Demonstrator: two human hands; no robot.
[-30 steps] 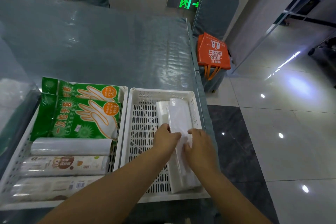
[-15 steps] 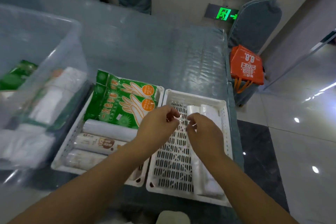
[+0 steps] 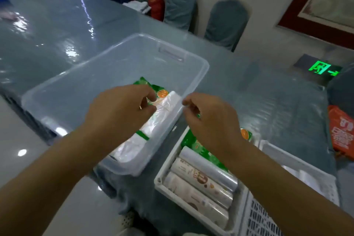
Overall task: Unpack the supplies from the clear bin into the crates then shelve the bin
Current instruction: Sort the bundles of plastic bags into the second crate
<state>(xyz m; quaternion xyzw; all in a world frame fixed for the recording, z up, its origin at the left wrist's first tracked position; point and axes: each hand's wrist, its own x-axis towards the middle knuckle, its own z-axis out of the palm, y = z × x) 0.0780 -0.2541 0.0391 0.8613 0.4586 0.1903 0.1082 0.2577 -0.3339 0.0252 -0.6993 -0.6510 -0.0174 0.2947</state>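
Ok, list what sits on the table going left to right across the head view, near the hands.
clear bin → left hand → clear plastic roll inside the bin → right hand → left white crate holding rolls → second white crate → orange bag.

A clear, colourless bin [image 3: 80, 82] holds a green packet with an orange circle [image 3: 153, 90] and a translucent white bag pack with a green band [image 3: 153, 128]. The desk [image 3: 57, 30] is glossy grey-blue. White lattice crates [image 3: 254, 214] hold white printed rolls [image 3: 199, 178]. An orange bag [image 3: 342, 136] carries white lettering.
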